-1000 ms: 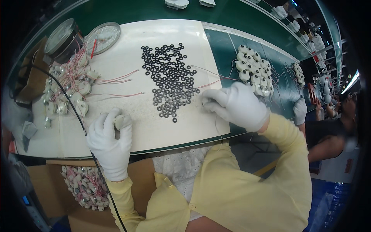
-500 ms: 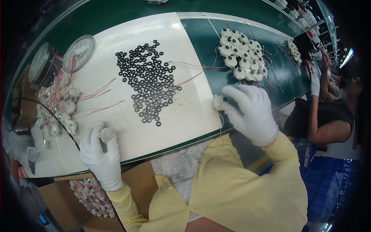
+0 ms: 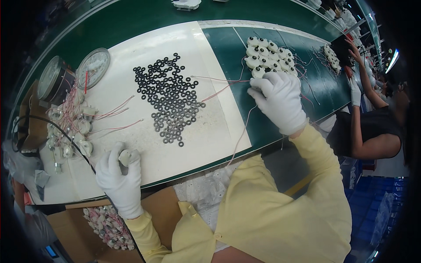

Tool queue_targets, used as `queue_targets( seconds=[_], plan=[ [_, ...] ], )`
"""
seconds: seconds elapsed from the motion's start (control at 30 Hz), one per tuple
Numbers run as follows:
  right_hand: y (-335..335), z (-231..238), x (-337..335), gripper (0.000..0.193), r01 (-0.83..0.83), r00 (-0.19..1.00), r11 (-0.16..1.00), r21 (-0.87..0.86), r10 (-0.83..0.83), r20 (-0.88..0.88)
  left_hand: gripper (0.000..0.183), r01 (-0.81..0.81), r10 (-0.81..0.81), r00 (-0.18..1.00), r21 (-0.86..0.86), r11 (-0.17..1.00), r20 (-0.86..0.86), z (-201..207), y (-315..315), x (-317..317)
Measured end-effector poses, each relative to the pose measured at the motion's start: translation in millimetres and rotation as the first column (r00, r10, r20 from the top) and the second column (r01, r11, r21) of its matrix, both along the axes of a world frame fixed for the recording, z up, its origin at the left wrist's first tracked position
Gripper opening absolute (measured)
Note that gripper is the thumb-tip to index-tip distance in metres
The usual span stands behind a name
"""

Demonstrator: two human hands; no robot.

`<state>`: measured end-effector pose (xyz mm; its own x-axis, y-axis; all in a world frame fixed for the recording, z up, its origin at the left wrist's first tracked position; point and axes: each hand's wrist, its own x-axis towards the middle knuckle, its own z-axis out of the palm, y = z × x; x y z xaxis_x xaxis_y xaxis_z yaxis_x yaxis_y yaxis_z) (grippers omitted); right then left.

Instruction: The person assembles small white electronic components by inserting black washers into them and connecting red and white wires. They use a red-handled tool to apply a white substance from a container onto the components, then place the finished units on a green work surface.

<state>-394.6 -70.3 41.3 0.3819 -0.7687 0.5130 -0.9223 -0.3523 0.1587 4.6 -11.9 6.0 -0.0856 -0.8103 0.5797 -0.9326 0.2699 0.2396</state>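
Note:
My left hand (image 3: pixel 119 177), in a white glove, pinches a round white geared motor (image 3: pixel 127 157) above the table's near edge. My gloved right hand (image 3: pixel 280 100) is at the near side of a cluster of white motors (image 3: pixel 268 56), most with a black ring on top. Its fingers are curled round another white motor, mostly hidden by the glove; a thin pale wire (image 3: pixel 242 136) trails from there to the table's near edge. Many loose black rings (image 3: pixel 169 92) lie spread on the white board (image 3: pixel 215 118) between my hands.
At the left, a pile of wired motors (image 3: pixel 79 125) lies beside a round clear tub (image 3: pixel 51 81) and a round lid (image 3: pixel 93 65). A black cable (image 3: pixel 59 129) arches there. Below stands a cardboard box (image 3: pixel 70 230) of motors. A co-worker (image 3: pixel 372 131) sits at the right.
My right hand has carried the white motor away from me to the cluster's near side, drawing its wire along. My left hand keeps its motor and has shifted slightly; the view has tilted a little.

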Motion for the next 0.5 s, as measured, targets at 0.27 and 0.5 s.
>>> queue_targets(
  seconds=[0.27, 0.5],
  plan=[
    [-5, 13, 5, 0.030, -0.015, 0.992, 1.000, -0.006, 0.016, 0.127, 0.037, -0.002, 0.002, 1.000, -0.002, 1.000, -0.015, -2, -1, -1],
    [-19, -1, -6, 0.032, -0.009, 0.999, 1.000, -0.028, 0.008, -0.054, 0.034, -0.018, 0.018, 0.999, -0.021, 1.000, -0.034, 4, 0, -3]
  ],
)
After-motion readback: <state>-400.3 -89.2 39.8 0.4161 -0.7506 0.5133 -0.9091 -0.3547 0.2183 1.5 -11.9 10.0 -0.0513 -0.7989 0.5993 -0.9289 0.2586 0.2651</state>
